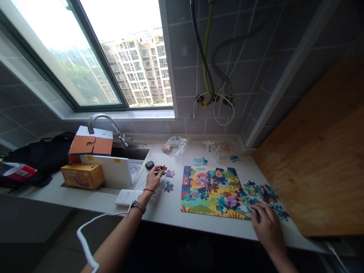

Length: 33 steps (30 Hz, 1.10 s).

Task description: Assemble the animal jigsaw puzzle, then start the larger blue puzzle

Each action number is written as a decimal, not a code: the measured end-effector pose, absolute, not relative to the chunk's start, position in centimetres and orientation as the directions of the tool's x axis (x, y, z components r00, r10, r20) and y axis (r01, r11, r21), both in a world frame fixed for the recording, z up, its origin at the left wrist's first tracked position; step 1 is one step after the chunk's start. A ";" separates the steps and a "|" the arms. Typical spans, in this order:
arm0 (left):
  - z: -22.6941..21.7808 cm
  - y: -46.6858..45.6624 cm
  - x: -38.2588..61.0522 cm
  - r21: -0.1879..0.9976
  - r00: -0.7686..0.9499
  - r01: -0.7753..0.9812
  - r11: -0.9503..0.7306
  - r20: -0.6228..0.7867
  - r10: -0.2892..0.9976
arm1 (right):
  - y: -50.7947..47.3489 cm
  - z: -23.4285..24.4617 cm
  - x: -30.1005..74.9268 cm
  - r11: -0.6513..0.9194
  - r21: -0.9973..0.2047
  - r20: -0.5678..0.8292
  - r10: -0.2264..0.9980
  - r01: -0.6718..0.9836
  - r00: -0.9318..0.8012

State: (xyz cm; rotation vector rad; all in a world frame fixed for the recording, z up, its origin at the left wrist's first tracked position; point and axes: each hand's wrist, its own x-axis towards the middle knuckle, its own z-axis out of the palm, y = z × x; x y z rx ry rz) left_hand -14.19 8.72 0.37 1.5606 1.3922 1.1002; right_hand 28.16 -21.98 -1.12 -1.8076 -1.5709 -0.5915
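My left hand (pixel 153 179) is closed in a pinch on a brown and yellow puzzle piece (pixel 163 168), just above the counter. Close by lie a pink-purple puzzle piece (pixel 170 173) and a blue puzzle piece (pixel 168 186). My right hand (pixel 267 223) is curled at the lower right corner of the colourful puzzle board (pixel 199 209), fingertips bent together; what they hold, if anything, is hidden. Loose pieces (pixel 251 188) are heaped beyond that hand, and others lie on top of the board.
Two clear plastic bags (pixel 174 145) (pixel 220 147) lie toward the wall. Left stand a sink (pixel 145 152) with a faucet (pixel 109 123), an orange box (pixel 83 176), a white power bank (pixel 125 197) with a cable, and a black case (pixel 149 165). A wooden panel (pixel 321 159) borders the right.
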 end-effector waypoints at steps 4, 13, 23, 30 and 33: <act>0.7 9.0 -14.2 0.965 0.070 0.263 -0.009 -0.010 0.997 | -22.0 -1.4 28.2 -0.078 -0.195 0.700 0.687 0.978 0.194; 0.4 8.2 -12.8 0.906 0.133 0.420 0.051 -0.117 0.984 | -22.2 -1.4 28.2 -0.073 -0.210 0.690 0.696 0.975 0.201; 0.9 8.1 -12.9 0.703 0.137 0.711 -0.023 -0.107 0.985 | -22.2 -1.2 27.9 -0.097 -0.225 0.682 0.695 0.970 0.228; 1.2 7.7 -12.0 0.617 0.098 0.787 -0.016 -0.098 0.990 | -22.2 -1.2 27.8 -0.110 -0.277 0.667 0.693 0.955 0.273; 1.2 7.7 -11.9 0.613 0.082 0.790 -0.008 -0.092 0.992 | -22.3 -1.2 27.8 -0.109 -0.289 0.666 0.691 0.951 0.281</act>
